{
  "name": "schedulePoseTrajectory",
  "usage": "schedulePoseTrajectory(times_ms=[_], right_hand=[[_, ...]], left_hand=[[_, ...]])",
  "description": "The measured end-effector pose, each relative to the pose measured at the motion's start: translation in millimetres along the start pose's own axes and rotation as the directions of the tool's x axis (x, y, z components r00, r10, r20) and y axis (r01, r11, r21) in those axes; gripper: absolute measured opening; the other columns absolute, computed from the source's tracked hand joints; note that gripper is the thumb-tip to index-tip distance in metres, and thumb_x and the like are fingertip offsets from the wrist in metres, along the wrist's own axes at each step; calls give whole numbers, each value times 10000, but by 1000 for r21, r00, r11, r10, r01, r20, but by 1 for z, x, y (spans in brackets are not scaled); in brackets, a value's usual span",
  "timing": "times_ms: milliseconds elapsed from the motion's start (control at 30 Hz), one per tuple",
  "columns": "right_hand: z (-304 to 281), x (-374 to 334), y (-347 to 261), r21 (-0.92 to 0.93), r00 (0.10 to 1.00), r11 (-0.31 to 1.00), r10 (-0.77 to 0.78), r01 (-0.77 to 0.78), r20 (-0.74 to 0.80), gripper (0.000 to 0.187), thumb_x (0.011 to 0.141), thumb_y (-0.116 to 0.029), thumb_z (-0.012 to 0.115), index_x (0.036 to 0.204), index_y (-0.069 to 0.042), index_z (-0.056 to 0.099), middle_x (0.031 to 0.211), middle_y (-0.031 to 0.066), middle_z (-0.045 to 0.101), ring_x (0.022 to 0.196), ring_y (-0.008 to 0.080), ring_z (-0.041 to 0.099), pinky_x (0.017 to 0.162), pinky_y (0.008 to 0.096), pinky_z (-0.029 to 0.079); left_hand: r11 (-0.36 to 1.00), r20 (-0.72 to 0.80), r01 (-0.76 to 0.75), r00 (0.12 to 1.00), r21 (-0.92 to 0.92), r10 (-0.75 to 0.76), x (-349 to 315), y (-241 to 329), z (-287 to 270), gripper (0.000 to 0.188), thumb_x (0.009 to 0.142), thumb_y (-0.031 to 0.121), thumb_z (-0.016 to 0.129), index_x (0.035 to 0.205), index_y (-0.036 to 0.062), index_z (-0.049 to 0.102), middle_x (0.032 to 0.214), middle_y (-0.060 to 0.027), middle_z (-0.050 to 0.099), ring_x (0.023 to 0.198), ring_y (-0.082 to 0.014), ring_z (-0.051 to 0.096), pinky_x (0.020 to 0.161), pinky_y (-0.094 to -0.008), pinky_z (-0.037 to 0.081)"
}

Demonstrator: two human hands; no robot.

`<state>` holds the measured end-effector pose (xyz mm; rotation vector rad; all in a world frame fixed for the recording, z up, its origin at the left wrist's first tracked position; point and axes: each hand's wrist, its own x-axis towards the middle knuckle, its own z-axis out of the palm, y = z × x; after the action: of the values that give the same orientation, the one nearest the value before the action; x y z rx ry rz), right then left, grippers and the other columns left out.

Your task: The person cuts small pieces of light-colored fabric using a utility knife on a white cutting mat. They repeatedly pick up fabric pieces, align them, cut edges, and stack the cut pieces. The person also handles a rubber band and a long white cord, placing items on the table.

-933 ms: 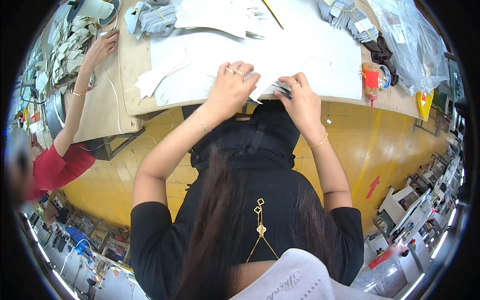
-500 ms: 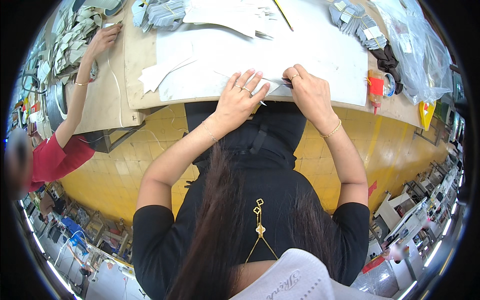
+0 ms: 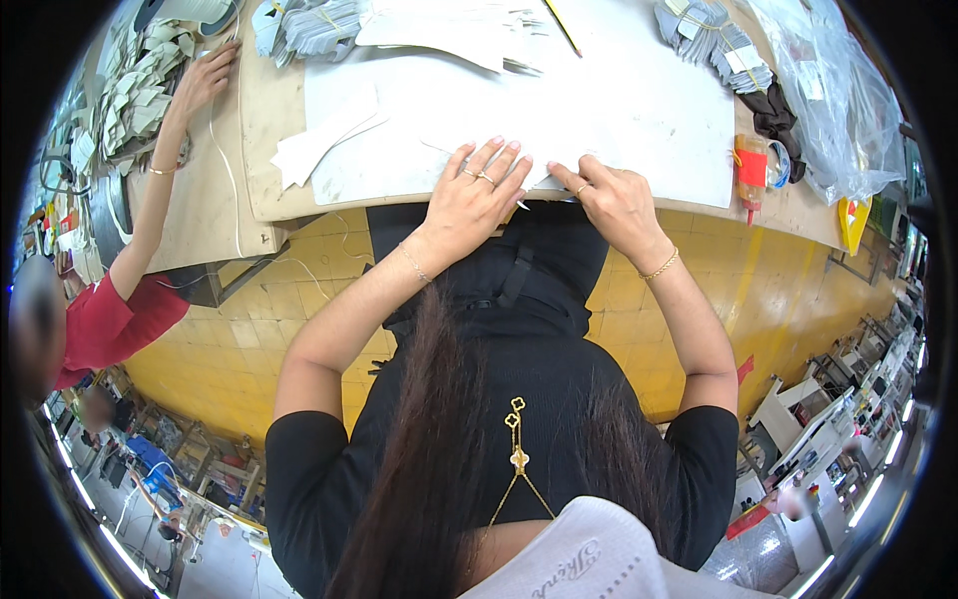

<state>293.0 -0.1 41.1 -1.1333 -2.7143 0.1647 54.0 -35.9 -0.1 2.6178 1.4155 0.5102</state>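
Note:
My left hand point(image 3: 479, 192) lies spread and flat at the near edge of the white-topped table, pressing on a thin white piece point(image 3: 540, 182). A narrow tip of that piece pokes past the table edge below my fingers. Just to the right, my right hand point(image 3: 614, 203) is curled at the same edge, its fingertips at the piece's right side. Whatever is inside its fingers is hidden. A few white cut pieces point(image 3: 317, 140) lie on the left of the white sheet point(image 3: 639, 110).
Bundled grey pieces point(image 3: 324, 28) and a stack of pale sheets point(image 3: 429, 35) lie at the back, beside a yellow pencil point(image 3: 563, 27). To the right are an orange-red squeeze bottle point(image 3: 751, 172), another bundle point(image 3: 714, 48) and clear plastic point(image 3: 833, 110). A co-worker's hand point(image 3: 207, 78) works at left.
My right hand has lowered slightly toward the table edge and its fingers have turned leftward. The small dark item at its fingertips no longer shows. My left hand has barely moved.

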Motion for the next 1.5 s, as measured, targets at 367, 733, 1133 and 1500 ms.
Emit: schedulePoseTrajectory(times_ms=[367, 733, 1133, 1500], right_hand=[[-25, -4, -18, 129, 938, 947, 261, -295, 229, 461, 818, -90, 719, 1273, -128, 656, 1037, 45, 586, 748, 218, 655, 656, 345, 553], [-29, -2, -64, 183, 717, 694, 685, -696, 129, 375, 867, -71, 701, 1241, -90, 680, 1077, 67, 615, 771, 278, 668, 712, 401, 538], [-13, 13, -59, 175, 744, 725, 663, -666, 82, 357, 867, -67, 687, 1224, -54, 687, 918, 145, 648, 755, 318, 654, 712, 412, 532], [-38, 29, -33, 519, 579, 406, 784, -752, 225, 358, 893, -64, 700, 1237, 18, 643, 876, 170, 697, 678, 185, 703, 642, 321, 556]], left_hand=[[1000, 67, -12, 998, 14, 11, 17, -2, -11, 385, 938, 259, 648, 1288, 101, 616, 1252, -82, 612, 1205, -252, 552, 1033, -444, 392], [966, 10, 49, 999, -255, -48, 34, -11, -24, 201, 858, 151, 722, 1041, 109, 649, 985, -33, 623, 1027, -222, 583, 1009, -429, 357], [922, 33, 96, 995, -375, -90, 31, -11, -27, 132, 890, 122, 681, 1015, 87, 661, 939, -48, 635, 891, -237, 620, 894, -386, 413], [987, -254, -82, 960, 136, 115, 138, -109, -70, 223, 921, 213, 671, 1122, 121, 691, 1127, -89, 657, 1017, -269, 651, 874, -370, 488]])
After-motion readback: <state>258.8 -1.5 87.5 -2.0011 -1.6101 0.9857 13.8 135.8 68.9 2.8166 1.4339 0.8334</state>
